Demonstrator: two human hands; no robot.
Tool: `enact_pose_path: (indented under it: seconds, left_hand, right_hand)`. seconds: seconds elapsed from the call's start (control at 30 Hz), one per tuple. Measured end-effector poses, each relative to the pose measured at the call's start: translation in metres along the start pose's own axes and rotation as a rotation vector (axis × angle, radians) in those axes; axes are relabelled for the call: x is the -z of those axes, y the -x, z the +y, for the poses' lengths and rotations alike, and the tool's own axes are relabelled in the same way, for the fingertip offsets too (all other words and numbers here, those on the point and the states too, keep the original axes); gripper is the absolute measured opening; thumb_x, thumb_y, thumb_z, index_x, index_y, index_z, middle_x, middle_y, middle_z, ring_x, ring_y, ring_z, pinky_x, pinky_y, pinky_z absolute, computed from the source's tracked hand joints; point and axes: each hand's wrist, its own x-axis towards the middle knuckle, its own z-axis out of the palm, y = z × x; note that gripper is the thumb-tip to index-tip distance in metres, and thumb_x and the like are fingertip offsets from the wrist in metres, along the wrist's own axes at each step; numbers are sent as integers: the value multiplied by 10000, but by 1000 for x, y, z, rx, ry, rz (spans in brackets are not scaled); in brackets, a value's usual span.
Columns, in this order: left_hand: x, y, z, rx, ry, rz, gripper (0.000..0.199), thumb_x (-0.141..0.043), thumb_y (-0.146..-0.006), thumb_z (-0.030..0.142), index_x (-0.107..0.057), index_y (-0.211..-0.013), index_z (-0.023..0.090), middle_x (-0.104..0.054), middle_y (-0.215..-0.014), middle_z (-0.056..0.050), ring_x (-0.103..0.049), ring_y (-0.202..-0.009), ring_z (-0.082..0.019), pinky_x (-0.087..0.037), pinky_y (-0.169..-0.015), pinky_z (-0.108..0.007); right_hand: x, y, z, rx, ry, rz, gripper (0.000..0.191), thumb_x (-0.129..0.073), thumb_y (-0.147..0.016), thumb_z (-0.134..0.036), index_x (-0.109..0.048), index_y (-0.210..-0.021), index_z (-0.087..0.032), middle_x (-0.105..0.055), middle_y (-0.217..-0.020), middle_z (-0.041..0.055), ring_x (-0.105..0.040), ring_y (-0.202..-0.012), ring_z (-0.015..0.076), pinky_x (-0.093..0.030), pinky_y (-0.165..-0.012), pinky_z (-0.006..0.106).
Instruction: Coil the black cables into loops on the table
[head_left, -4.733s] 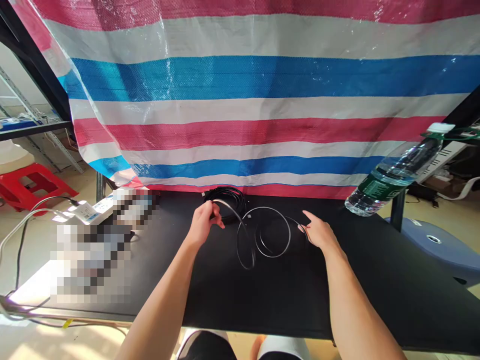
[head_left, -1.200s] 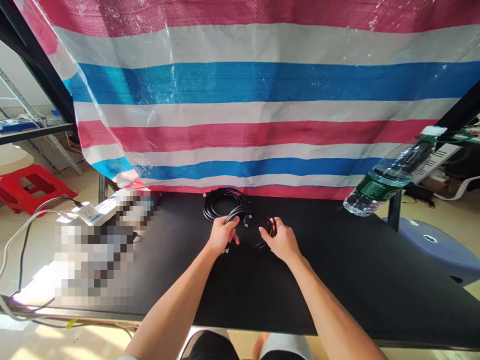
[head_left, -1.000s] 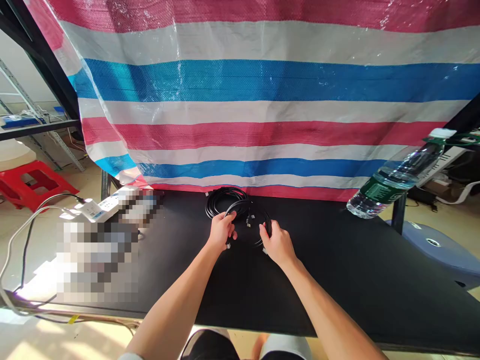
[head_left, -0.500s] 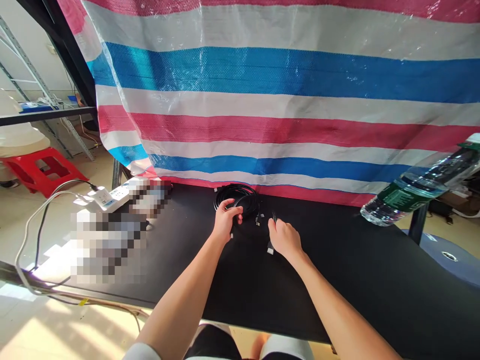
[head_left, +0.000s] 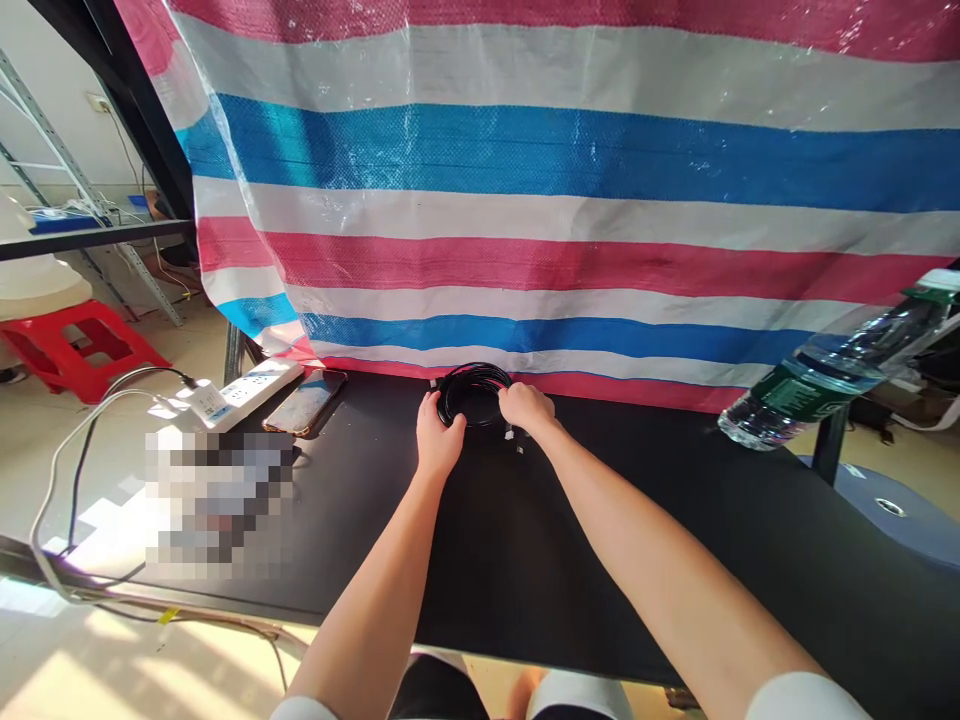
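Black on black here: a glossy black coiled cable (head_left: 474, 392) sits on the matte black tabletop (head_left: 570, 560), with small pale silver connector tips (head_left: 514, 440) just beside it. Behind hangs a woven plastic tarp (head_left: 555, 200) in broad horizontal stripes of red-pink, white and bright blue. Over on the right, a clear plastic water bottle (head_left: 832, 375) with a dark green label and white cap. On the left, a white power strip (head_left: 244, 385), a dark phone with a coppery-brown edge (head_left: 304, 402), and further back a bright red plastic stool (head_left: 82, 345).
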Motion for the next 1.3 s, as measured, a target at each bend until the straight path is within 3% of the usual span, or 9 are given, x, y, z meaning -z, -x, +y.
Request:
enact_pose_path:
  seconds: [0.13, 0.27, 0.37, 0.47, 0.63, 0.8, 0.93, 1.03, 1.3]
  left_hand:
    - [-4, 5, 1, 5, -191, -26, 495, -652, -651, 174, -602, -1143, 168, -429, -1466, -183, -347, -1400, -334, -315, -1132, -447]
    - [-7, 5, 0, -9, -187, -19, 411, -646, -650, 154, -621, -1059, 177, -447, -1447, -190, -371, -1383, -340, -307, -1133, -462]
    - [-6, 2, -2, 3, -139, 3, 341, -617, -663, 138, -618, -997, 206, -510, -1388, -156, -418, -1350, -317, -342, -1111, -451]
    - [-3, 0, -2, 39, -123, 17, 277, -568, -693, 130, -607, -957, 204, -536, -1344, -149, -443, -1329, -289, -364, -1091, -422]
    - [5, -1, 6, 110, -101, 56, 206, -526, -725, 133, -586, -911, 196, -574, -1241, -143, -529, -1225, -258, -408, -1040, -385]
    - [6, 1, 13, 144, -104, 52, 160, -511, -731, 118, -558, -864, 194, -601, -1095, -115, -618, -1003, -222, -466, -943, -373]
    - [5, 3, 16, 125, -144, 39, 145, -519, -717, 119, -561, -832, 197, -595, -1050, -100, -618, -946, -219, -481, -902, -368]
    - [4, 3, 17, 113, -176, 23, 131, -522, -724, 132, -566, -828, 197, -593, -1044, -99, -620, -910, -218, -480, -901, -373]
    - [3, 1, 17, 71, -234, 49, 103, -525, -710, 140, -561, -772, 214, -606, -998, -84, -626, -922, -228, -478, -909, -373]
  right_hand:
    - [-8, 3, -1, 3, 66, 94, 417, -434, -928, -286, -538, -1284, -95, -673, -1107, 223, -641, -1052, 285, -467, -834, 368]
    - [-15, 9, 4, 367, 224, 245, 323, -410, -943, -235, -616, -1182, -161, -648, -1174, 188, -573, -1133, 270, -421, -886, 374]
    - [-16, 12, 10, 625, 299, 106, 339, -385, -971, -320, -694, -972, -179, -697, -1035, 129, -586, -1068, 234, -372, -929, 362]
    - [-15, 17, 17, 706, 306, -1, 359, -463, -935, -456, -690, -946, -178, -699, -1000, 107, -581, -1047, 232, -350, -941, 371]
    - [-14, 41, 37, 657, 330, -18, 387, -585, -854, -502, -651, -1039, -168, -658, -1101, 135, -542, -1103, 267, -346, -954, 396]
    - [-10, 58, 84, 598, 320, 40, 330, -537, -884, -452, -643, -1016, -169, -663, -1059, 139, -555, -1078, 275, -363, -940, 417]
    - [0, 53, 132, 503, 246, 54, 227, -558, -853, -389, -648, -934, -196, -671, -1041, 119, -567, -1091, 274, -377, -944, 450]
    - [3, 44, 160, 373, 212, 111, 192, -555, -839, -373, -656, -893, -220, -627, -1206, 121, -461, -1273, 303, -332, -1002, 530]
    - [-11, 30, 199, 201, -25, 383, 323, -640, -737, -449, -682, -1007, -276, -402, -1497, 91, -253, -1411, 374, -290, -1012, 622]
